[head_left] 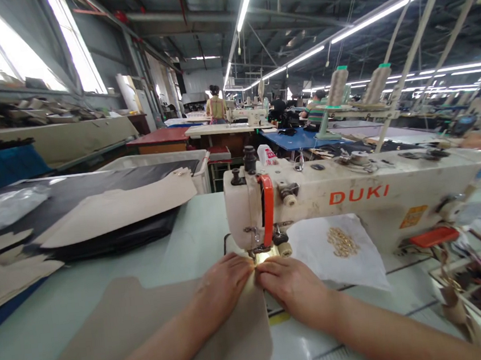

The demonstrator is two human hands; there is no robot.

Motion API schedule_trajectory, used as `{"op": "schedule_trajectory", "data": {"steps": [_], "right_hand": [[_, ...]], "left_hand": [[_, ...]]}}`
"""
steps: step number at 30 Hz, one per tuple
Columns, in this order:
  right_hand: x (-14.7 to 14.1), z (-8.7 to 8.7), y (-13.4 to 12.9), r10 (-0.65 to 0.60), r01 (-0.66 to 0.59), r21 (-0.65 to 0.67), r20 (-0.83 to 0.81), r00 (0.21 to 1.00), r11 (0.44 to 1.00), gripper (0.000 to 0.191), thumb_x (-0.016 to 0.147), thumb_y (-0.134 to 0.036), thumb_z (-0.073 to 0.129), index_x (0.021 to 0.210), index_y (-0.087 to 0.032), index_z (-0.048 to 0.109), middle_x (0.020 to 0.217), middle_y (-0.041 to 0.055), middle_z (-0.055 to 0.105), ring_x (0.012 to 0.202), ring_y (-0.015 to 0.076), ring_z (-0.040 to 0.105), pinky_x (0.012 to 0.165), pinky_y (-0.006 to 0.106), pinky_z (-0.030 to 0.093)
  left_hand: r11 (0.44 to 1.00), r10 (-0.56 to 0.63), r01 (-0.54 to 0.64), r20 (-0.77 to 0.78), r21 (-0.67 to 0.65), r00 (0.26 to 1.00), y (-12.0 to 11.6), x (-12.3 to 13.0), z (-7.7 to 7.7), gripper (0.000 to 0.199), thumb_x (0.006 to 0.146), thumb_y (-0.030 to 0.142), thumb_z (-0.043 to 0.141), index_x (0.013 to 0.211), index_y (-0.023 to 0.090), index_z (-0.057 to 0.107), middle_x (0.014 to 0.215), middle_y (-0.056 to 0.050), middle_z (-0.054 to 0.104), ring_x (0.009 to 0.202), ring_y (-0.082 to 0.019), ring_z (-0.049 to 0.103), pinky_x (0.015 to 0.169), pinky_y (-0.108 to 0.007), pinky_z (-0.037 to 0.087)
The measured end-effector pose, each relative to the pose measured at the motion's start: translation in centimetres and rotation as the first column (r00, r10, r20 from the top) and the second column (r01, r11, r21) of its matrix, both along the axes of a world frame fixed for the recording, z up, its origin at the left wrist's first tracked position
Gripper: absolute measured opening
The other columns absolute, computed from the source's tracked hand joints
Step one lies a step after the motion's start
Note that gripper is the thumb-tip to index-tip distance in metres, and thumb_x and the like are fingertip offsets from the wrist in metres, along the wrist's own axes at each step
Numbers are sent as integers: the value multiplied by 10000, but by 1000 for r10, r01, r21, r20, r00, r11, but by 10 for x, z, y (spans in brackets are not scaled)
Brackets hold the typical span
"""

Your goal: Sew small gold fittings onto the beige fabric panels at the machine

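A large grey-beige fabric piece lies on the pale green table, its upper right part reaching the needle area of a white sewing machine marked DUKI. My left hand is closed on the fabric's edge, just left of the lit presser foot. My right hand is closed at the same spot from the right, its fingertips pinching the fabric's edge close to the left fingertips. The exact contact under the fingertips is too small to make out.
Gold rings lie on a white sheet behind the right hand. Beige cut pieces rest on black material at the left. A tray with straps and metal parts stands at the right. People sit further back.
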State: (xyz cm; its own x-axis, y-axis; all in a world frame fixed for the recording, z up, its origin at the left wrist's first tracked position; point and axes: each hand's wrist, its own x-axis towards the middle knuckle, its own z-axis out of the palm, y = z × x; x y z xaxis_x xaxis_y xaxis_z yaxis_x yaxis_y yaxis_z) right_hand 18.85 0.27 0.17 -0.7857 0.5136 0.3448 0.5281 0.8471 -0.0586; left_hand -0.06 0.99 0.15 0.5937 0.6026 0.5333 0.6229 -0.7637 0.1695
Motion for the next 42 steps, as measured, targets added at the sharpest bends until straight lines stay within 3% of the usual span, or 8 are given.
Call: {"op": "schedule_trajectory", "data": {"steps": [18, 27, 35, 42], "right_hand": [[-1, -2, 1, -31, 30, -21, -33, 999, 999, 114, 884, -125, 485, 947, -154, 576, 1016, 93, 627, 968, 181, 566, 845, 302, 466], [0, -3, -3, -33, 34, 23, -55, 998, 999, 102, 887, -155, 515, 950, -142, 594, 991, 92, 649, 974, 189, 576, 863, 304, 474], [4, 1, -11, 104, -103, 27, -57, 993, 994, 128, 904, -154, 480, 946, -137, 600, 1002, 60, 661, 1004, 174, 573, 921, 276, 446], [5, 4, -13, 115, -115, 20, -31, 993, 993, 151, 907, -152, 463, 910, -130, 612, 1019, 71, 662, 995, 178, 584, 915, 262, 450]], "left_hand": [[1000, 5, -5, 43, -23, 999, 6, -2, -2, 237, 901, 196, 428, 814, 185, 648, 836, -33, 706, 771, -158, 625, 747, -284, 511], [1000, 18, -19, -49, -13, 999, 3, 0, 1, 234, 909, 174, 426, 810, 167, 638, 823, -31, 700, 767, -165, 625, 764, -303, 495], [1000, 2, -2, -121, -4, 993, -3, -1, 3, 258, 915, 154, 388, 868, 152, 641, 897, -53, 695, 853, -165, 619, 830, -294, 485], [994, 81, -93, -174, -60, 981, -10, -5, 2, 303, 918, 172, 341, 980, 153, 636, 1010, -64, 688, 963, -173, 610, 902, -317, 479]]}}
